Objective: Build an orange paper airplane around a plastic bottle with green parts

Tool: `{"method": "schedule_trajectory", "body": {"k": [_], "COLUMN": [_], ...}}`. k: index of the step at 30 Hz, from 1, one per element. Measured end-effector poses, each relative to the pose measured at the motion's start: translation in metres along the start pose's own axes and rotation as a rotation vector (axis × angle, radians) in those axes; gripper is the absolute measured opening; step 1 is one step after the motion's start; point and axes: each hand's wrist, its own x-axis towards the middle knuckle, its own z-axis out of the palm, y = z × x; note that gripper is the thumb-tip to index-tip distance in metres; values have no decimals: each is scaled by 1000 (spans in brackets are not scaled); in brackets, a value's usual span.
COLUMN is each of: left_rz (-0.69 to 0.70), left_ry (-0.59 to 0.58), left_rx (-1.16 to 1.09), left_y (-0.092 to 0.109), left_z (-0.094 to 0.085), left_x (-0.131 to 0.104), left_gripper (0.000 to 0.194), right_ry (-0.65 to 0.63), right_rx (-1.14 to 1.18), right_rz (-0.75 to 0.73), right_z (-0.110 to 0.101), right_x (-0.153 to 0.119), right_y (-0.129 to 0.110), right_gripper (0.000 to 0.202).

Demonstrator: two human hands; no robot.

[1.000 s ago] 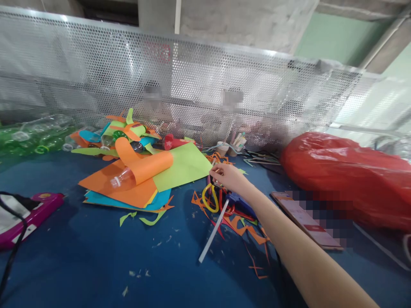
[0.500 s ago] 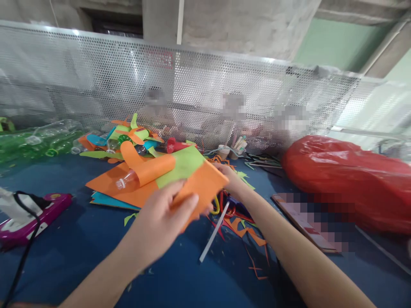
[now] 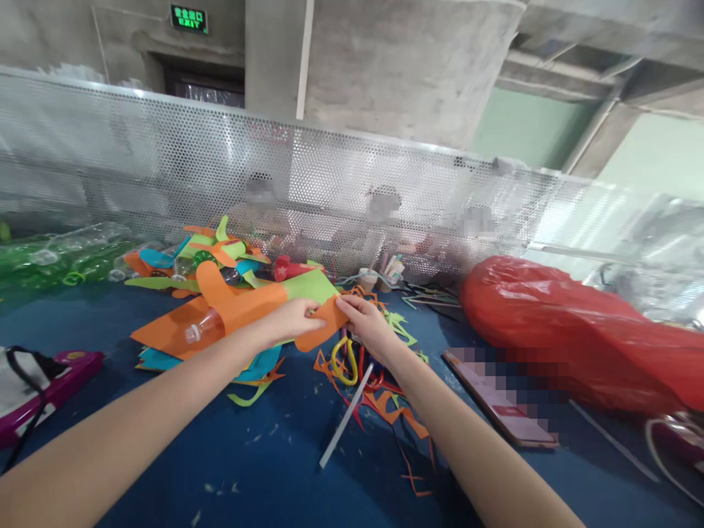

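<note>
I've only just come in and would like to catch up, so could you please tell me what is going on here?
A person holds an orange piece in the fingers of both hands, the left hand and right hand close together above the blue table. To the left, a bottle partly wrapped in orange paper lies on coloured sheets. Nearer the person lie scraps and a white stick, neither being held.

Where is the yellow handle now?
In the head view, the yellow handle is near centre, just below the orange paper piece between the left hand and right hand, left of the upper end of the white stick.
</note>
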Motion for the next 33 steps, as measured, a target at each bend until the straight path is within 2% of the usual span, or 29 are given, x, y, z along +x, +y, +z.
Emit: {"method": "schedule_trajectory", "body": {"k": [3, 6, 9, 13, 16, 18, 20, 22, 24, 26, 30, 33], "left_rz": [32, 62, 100, 117, 83, 39, -13, -57, -80, -94, -166, -260], "left_ry": [-43, -1, 149, 343, 466, 510, 472, 397, 350, 357, 389, 340], "left_rx": [72, 158, 282, 445, 623, 765, 831, 830, 813, 804, 763, 636], "left_y": [-5, -12, -21, -40, -60, -73, -82, -88, -92, -93, -92, -92], "left_z": [-14, -32, -52, -80, -96, -102, -105, -107, -107, -108, -111, -114], "left_x": [-16, -32, -44, -57, -65, -69, -73, -76, -77, -76, -74, -71], "left_gripper": [18, 19, 16, 18, 29, 42, 56, 66, 73, 81, 86, 89], "right_ry": [-73, -134, -128, -132, -185, -246, -347, -491, -626, -709, -718, -683], "right_rx": [-44, -83, -102, -104, -84, -16, 25, -29, -132, -198, -322, -337], "right_rz": [46, 51, 29, 12, 33, 97, 183, 229, 217, 185, 75, 59], "right_z": [1, 6, 11, 17, 20, 21, 23, 26, 32, 39, 47, 48], "right_x": [-2, -6, -9, -13, -17, -19, -22, -25, -27, -30, -33, -34], "right_y": [-1, -5, -9, -16, -22, -24, -23, -18, -9, -1, 6, 3], "right_gripper": [21, 20, 24, 19, 19, 22, 26, 27, 24, 20, 14, 16]}}
